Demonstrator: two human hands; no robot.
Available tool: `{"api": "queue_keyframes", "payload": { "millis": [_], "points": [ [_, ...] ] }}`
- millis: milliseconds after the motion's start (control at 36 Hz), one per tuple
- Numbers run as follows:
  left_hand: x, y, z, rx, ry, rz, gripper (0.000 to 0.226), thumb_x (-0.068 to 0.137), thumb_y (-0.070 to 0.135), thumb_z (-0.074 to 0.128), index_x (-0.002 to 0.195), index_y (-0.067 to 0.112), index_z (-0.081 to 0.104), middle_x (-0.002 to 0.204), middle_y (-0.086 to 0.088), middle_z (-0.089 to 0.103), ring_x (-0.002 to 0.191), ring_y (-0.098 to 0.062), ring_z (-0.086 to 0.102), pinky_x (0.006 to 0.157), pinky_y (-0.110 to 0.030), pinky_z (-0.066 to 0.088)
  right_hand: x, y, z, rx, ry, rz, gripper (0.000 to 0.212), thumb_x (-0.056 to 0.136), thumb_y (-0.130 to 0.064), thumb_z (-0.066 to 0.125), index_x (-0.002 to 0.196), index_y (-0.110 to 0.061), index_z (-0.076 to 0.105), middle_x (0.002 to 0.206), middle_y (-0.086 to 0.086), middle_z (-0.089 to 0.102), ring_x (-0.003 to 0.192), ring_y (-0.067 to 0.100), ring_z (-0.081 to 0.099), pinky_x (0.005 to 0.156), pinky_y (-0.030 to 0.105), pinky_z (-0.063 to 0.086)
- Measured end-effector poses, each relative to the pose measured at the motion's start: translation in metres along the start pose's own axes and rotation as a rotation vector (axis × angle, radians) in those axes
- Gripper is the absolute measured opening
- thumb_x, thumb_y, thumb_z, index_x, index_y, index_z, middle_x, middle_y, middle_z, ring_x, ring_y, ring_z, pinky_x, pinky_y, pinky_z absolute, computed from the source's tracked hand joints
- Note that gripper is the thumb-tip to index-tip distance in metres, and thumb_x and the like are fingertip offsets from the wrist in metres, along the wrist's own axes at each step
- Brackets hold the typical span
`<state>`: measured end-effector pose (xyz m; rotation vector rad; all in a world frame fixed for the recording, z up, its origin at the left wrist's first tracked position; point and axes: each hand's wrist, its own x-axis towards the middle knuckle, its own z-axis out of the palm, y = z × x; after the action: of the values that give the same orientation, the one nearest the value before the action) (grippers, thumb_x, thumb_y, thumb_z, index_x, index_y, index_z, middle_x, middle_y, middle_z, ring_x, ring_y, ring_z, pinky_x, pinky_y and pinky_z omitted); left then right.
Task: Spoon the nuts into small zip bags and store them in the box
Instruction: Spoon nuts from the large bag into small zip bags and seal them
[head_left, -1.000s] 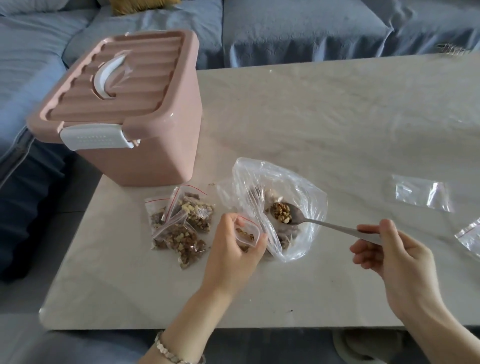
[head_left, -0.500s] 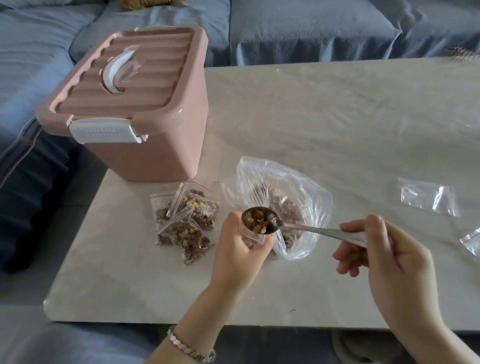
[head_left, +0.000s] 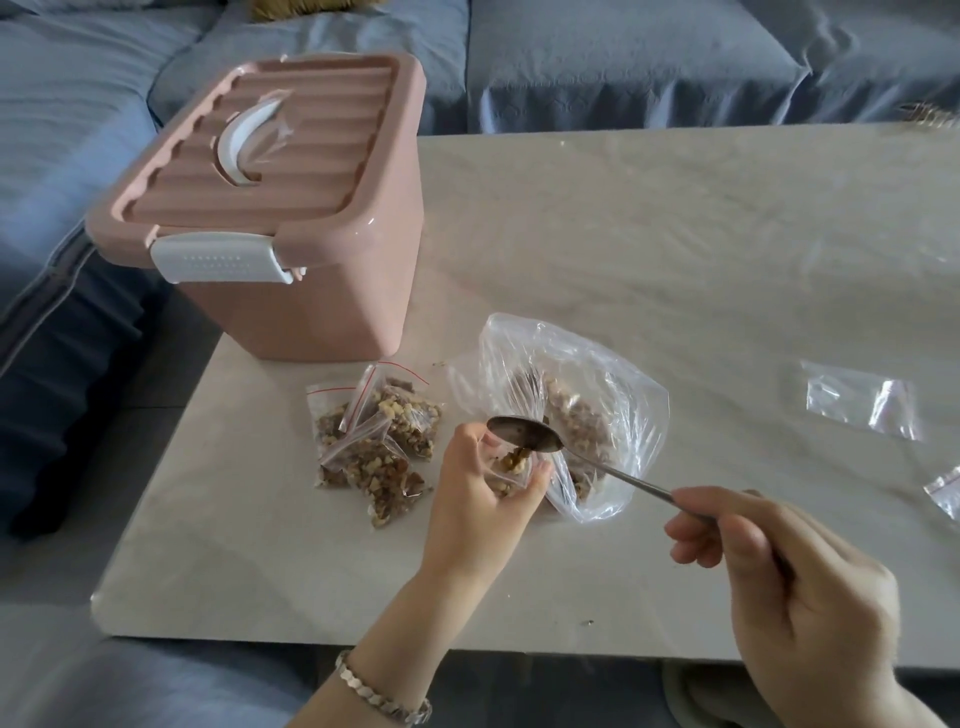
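My left hand (head_left: 480, 499) grips a small zip bag (head_left: 511, 470) with its mouth held open; some nuts lie inside it. My right hand (head_left: 779, 582) holds a metal spoon (head_left: 524, 435) by the handle, tilted over that mouth, and nuts slide off the bowl into the bag. Just behind stands a large clear bag of nuts (head_left: 576, 415), open. Three filled zip bags (head_left: 379, 441) lie in a pile to the left. The pink box (head_left: 291, 208) stands at the table's left, its lid on and its white latch down.
Two empty zip bags lie on the right of the marble table (head_left: 675, 234), one (head_left: 862, 400) flat and another (head_left: 948, 488) at the frame's edge. A blue sofa (head_left: 623, 57) runs behind and to the left. The table's near edge is just below my left wrist.
The spoon has gone from the large bag, loaded, to the small bag's mouth and now tips its nuts in. My left hand has kept hold of the small bag.
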<state>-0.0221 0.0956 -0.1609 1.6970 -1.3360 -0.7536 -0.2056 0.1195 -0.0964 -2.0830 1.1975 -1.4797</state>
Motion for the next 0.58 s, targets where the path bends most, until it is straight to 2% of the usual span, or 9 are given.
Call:
{"api": "queue_keyframes", "payload": {
  "millis": [222, 306, 361, 444, 500, 583],
  "points": [
    [-0.004, 0.001, -0.003, -0.062, -0.026, -0.02, 0.033, 0.076, 0.037, 0.071, 0.092, 0.028, 0.044, 0.091, 0.009, 0.059, 0.08, 0.0, 0.058, 0.071, -0.01, 0.043, 0.005, -0.008, -0.004, -0.025, 0.043, 0.029, 0.026, 0.101, -0.033, 0.033, 0.092, -0.024, 0.056, 0.071, -0.007, 0.061, 0.061, 0.001, 0.059, 0.061, 0.006, 0.044],
    [-0.003, 0.0, -0.003, -0.06, -0.013, -0.018, 0.033, 0.075, 0.036, 0.072, 0.091, 0.029, 0.043, 0.091, 0.008, 0.059, 0.079, -0.001, 0.059, 0.07, -0.011, 0.044, 0.01, -0.012, -0.01, -0.036, 0.029, 0.073, 0.029, 0.1, -0.036, 0.032, 0.089, -0.027, 0.057, 0.062, -0.011, 0.059, 0.058, 0.001, 0.058, 0.058, 0.005, 0.042],
    [-0.004, -0.001, -0.003, -0.047, -0.002, -0.001, 0.035, 0.076, 0.031, 0.073, 0.09, 0.028, 0.041, 0.091, 0.008, 0.057, 0.076, 0.0, 0.061, 0.065, -0.011, 0.045, 0.015, -0.015, -0.012, -0.071, -0.021, 0.077, 0.032, 0.1, -0.039, 0.031, 0.086, -0.028, 0.059, 0.061, -0.012, 0.058, 0.057, 0.001, 0.056, 0.056, 0.007, 0.042],
    [-0.005, -0.004, 0.0, 0.051, 0.051, 0.082, 0.038, 0.075, 0.027, 0.075, 0.089, 0.029, 0.04, 0.087, 0.01, 0.055, 0.071, -0.003, 0.062, 0.063, -0.021, 0.049, 0.021, -0.02, -0.011, -0.153, -0.104, 0.02, 0.044, 0.1, -0.04, 0.031, 0.081, -0.02, 0.066, 0.06, -0.007, 0.059, 0.057, 0.006, 0.055, 0.053, 0.016, 0.044],
    [-0.005, -0.006, 0.003, 0.146, 0.108, 0.161, 0.032, 0.075, 0.032, 0.07, 0.091, 0.023, 0.044, 0.084, 0.008, 0.054, 0.071, -0.007, 0.059, 0.064, -0.024, 0.048, 0.025, -0.024, -0.006, -0.234, -0.149, -0.047, 0.053, 0.1, -0.039, 0.03, 0.076, -0.011, 0.07, 0.06, -0.009, 0.056, 0.058, 0.009, 0.052, 0.052, 0.018, 0.042],
    [-0.005, -0.003, 0.004, 0.252, 0.146, 0.216, 0.03, 0.072, 0.039, 0.059, 0.09, 0.015, 0.051, 0.085, 0.005, 0.053, 0.078, -0.015, 0.054, 0.069, -0.026, 0.046, 0.028, -0.028, 0.001, -0.289, -0.192, -0.108, 0.056, 0.1, -0.038, 0.029, 0.074, -0.011, 0.07, 0.057, -0.007, 0.055, 0.048, 0.01, 0.048, 0.046, 0.02, 0.039]
  ]
}}
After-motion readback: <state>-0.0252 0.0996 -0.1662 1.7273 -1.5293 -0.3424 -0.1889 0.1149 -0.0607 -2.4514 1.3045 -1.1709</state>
